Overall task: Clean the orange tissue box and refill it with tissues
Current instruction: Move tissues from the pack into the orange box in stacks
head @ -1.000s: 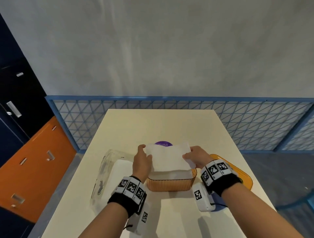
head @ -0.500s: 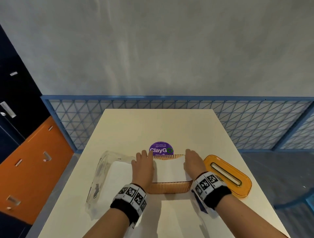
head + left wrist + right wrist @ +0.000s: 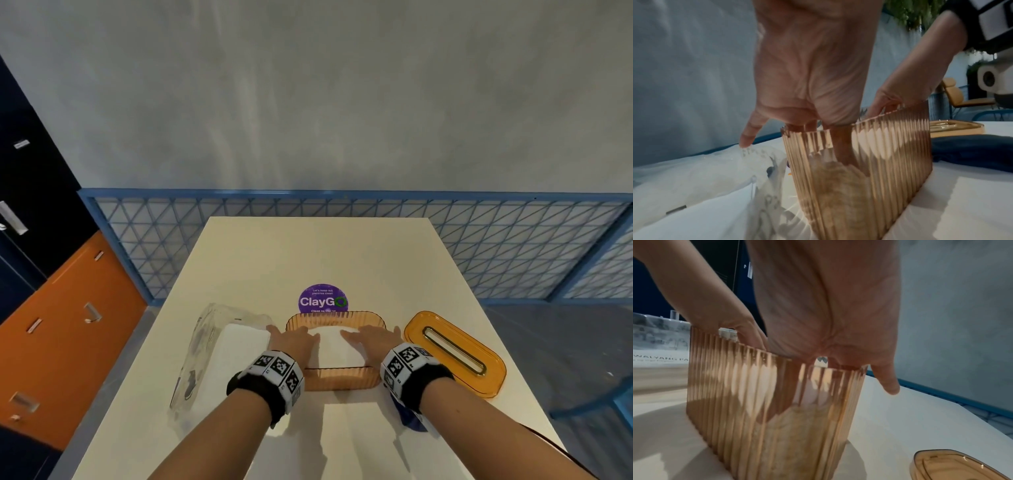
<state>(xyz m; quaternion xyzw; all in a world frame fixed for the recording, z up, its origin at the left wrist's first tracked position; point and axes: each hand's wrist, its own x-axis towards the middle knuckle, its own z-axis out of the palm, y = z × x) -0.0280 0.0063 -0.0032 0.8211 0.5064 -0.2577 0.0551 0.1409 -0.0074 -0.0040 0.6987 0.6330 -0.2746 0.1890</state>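
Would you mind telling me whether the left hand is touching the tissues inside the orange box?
Touching: in the head view the left hand lies flat on the tissues inside the orange box.

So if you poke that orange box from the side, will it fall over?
Probably not. The orange box sits low and wide on the table, so it would likely slide. Its ribbed walls look like stiff plastic. The tissues inside add a little weight.

Soft, even overhead light lit the head view, and the forearms cast pale shadows on the desk [image 3: 329,246]. Its edges bowed with wide-angle distortion. Both wrist views were dimmer, smeared with blur, glare streaking the ribbed tissue box [image 3: 869,154].
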